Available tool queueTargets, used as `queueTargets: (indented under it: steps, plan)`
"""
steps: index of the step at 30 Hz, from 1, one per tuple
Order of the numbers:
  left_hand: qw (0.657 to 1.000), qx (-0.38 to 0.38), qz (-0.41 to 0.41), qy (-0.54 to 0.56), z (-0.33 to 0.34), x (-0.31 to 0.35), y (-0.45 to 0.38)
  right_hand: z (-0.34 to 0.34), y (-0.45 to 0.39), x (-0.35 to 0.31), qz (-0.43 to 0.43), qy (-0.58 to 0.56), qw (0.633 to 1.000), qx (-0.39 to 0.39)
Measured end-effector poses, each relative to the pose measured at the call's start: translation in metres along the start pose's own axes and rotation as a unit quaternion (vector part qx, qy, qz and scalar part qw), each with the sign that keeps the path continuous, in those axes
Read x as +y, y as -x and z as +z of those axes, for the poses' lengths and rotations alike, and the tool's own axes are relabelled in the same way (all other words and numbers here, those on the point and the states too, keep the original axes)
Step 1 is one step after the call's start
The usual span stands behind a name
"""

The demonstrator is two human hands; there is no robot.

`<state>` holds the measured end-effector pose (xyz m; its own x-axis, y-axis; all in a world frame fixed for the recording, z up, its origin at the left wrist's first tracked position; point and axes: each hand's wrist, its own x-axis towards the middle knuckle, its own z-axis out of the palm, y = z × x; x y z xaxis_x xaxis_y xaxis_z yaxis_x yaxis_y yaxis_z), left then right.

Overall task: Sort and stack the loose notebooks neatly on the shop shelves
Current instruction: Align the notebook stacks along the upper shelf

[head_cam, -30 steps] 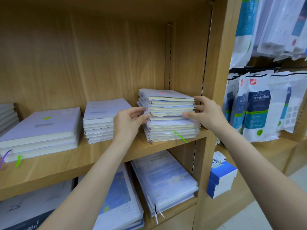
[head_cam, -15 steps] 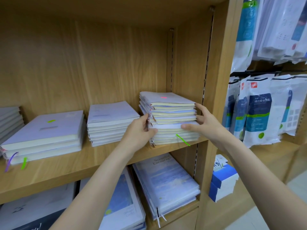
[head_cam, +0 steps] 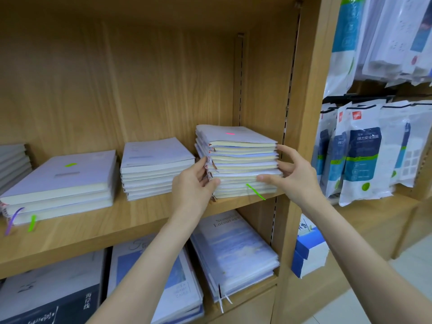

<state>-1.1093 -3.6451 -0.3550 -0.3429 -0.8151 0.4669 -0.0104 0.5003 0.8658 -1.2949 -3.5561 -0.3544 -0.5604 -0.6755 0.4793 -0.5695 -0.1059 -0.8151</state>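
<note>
Both hands squeeze the right stack on the shelf: left hand grips its spine side, right hand w/ curled fingers on the other. Risk: uneven squeeze fans covers, top books slide off.

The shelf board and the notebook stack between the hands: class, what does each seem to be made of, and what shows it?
Shelf board: looks like wood or wood-grain laminate, matt, with visible grain streaks; which one cannot be told.
Notebook stack: paper, with cream page edges and pale, faintly glossy covers, possibly plastic-wrapped.
</note>
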Motion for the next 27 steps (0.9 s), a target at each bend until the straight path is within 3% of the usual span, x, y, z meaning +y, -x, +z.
queueTargets:
  steps: [8,14,20,27]
  plan:
    - [0.999,0.03,0.036,-0.019,0.002,-0.004,0.01,0.002,0.019,-0.004,-0.055,0.028,0.994,0.088]
    - [0.998,-0.04,0.011,-0.049,-0.004,-0.014,0.002,0.0,0.02,0.003,0.025,-0.08,0.996,0.006]
    - [0.993,-0.086,0.029,-0.069,0.002,-0.02,0.004,0.0,0.014,0.005,0.027,-0.045,0.998,0.025]
    - [0.999,-0.036,0.028,0.023,-0.003,-0.008,0.0,-0.012,0.003,-0.009,0.043,-0.087,0.995,-0.029]
